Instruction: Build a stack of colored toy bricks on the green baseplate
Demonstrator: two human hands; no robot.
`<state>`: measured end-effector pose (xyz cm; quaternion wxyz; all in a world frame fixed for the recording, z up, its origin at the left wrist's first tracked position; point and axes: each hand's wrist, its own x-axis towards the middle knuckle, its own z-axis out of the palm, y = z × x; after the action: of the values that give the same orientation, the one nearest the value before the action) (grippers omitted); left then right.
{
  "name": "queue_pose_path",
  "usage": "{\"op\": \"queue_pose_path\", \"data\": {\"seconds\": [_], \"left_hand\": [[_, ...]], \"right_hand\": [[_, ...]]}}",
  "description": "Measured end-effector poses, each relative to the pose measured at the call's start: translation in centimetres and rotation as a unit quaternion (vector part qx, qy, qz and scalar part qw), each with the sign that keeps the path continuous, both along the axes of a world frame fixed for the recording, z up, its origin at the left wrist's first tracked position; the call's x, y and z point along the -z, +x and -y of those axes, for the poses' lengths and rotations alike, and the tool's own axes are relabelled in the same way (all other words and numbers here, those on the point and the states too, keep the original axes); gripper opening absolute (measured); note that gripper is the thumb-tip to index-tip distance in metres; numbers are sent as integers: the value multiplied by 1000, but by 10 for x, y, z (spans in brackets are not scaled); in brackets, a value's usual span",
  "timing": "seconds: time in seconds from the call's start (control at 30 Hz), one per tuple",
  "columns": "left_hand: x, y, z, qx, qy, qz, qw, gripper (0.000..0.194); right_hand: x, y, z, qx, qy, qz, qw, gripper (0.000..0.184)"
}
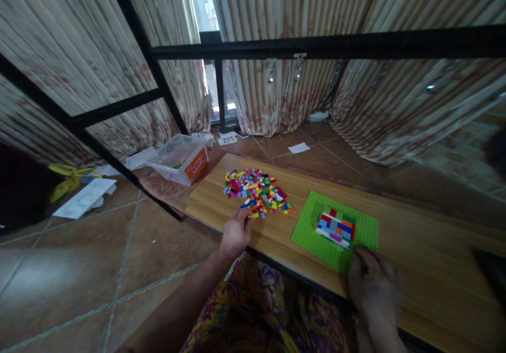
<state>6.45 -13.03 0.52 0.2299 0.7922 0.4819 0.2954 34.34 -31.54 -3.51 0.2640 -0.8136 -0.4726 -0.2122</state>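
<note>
My left grip [236, 232], fingers nearly together, meets a yellow brick [253, 215] at six o'clock of the pile [259, 188]; whether it's held, I can't tell. My right grip [373, 284] curls, contents unclear, at the green baseplate's [310, 226] five o'clock. I'd pinch bricks by their sides.

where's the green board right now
In the head view, the green board lies on the wooden table, right of the loose brick pile, with the right hand at its near right corner.

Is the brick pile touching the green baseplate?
Apart: the head view shows a narrow strip of bare wooden table between the brick pile and the green baseplate.
</note>
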Motion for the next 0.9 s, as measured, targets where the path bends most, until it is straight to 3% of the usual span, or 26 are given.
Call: {"op": "queue_pose_path", "data": {"seconds": [0.1,0.37,0.63,0.9], "left_hand": [[-5,5,1,30,-2,13,999,14],[-14,5,-6,182,-34,-5,983,20],[-15,5,-14,170,-7,-59,984,19],[-12,8,-11,195,-13,-30,980,22]], "right_hand": [[-3,-3,-1,6,-1,-8,1000,36],[-2,-5,-2,21,0,-33,999,35],[-4,-5,-3,16,-2,-33,999,33],[-5,-6,-3,24,-5,-31,999,32]]}}
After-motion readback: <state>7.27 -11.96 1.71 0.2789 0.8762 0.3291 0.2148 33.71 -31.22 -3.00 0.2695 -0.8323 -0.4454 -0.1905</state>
